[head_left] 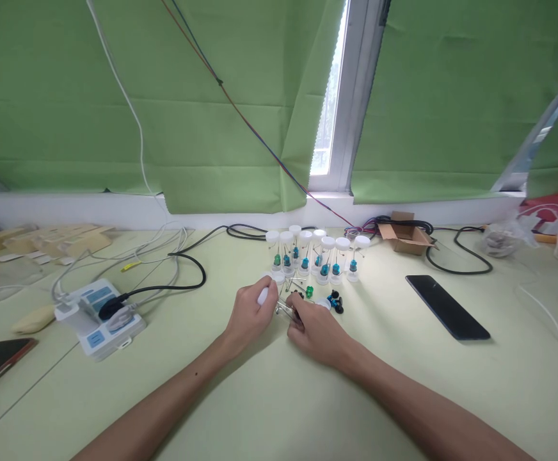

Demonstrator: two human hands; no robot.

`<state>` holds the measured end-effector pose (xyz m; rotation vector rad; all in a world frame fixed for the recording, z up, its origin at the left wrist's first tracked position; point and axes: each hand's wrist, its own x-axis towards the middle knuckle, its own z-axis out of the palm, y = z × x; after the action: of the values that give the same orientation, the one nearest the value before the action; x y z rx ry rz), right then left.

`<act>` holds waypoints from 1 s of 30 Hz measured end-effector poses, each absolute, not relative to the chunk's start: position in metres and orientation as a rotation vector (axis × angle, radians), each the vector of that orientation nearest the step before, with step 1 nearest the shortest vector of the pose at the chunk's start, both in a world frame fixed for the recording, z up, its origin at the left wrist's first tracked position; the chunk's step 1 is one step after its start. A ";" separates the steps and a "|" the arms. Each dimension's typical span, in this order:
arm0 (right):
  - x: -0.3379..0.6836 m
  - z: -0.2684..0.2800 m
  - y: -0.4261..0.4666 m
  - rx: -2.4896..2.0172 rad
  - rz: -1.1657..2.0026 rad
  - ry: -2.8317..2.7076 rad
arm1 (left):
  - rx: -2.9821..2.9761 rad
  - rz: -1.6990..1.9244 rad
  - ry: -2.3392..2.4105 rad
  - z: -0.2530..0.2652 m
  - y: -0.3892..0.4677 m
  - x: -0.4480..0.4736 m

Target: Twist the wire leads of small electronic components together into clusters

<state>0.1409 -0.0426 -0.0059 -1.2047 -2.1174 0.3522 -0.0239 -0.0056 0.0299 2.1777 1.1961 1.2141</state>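
Observation:
My left hand is closed, thumb and fingers pinching a white round cap. Close beside it, my right hand has its fingers curled round thin metal rods; their far ends are hidden under the fingers. Just beyond both hands stand several clear vials with white lids, each holding a small blue or green piece and a thin rod. A loose green piece lies in front of them, near several black and blue pieces. Another white cap is partly covered by my right hand.
A black phone lies to the right, with an open cardboard box behind it. At left are a white power strip with plugs, black cable, and another phone. Wooden blocks sit at the far left.

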 end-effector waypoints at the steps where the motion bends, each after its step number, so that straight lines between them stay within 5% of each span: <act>1: 0.141 -0.006 -0.043 -1.206 0.353 -2.118 | 2.180 1.216 1.193 0.030 -0.006 -0.024; 30: 0.137 0.003 -0.045 -1.122 0.540 -1.804 | 1.780 1.221 0.891 0.019 -0.011 -0.014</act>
<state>0.1374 -0.0449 0.0035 -1.1223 -1.8040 0.5398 -0.0136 -0.0110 0.0195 1.7798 0.8914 1.2212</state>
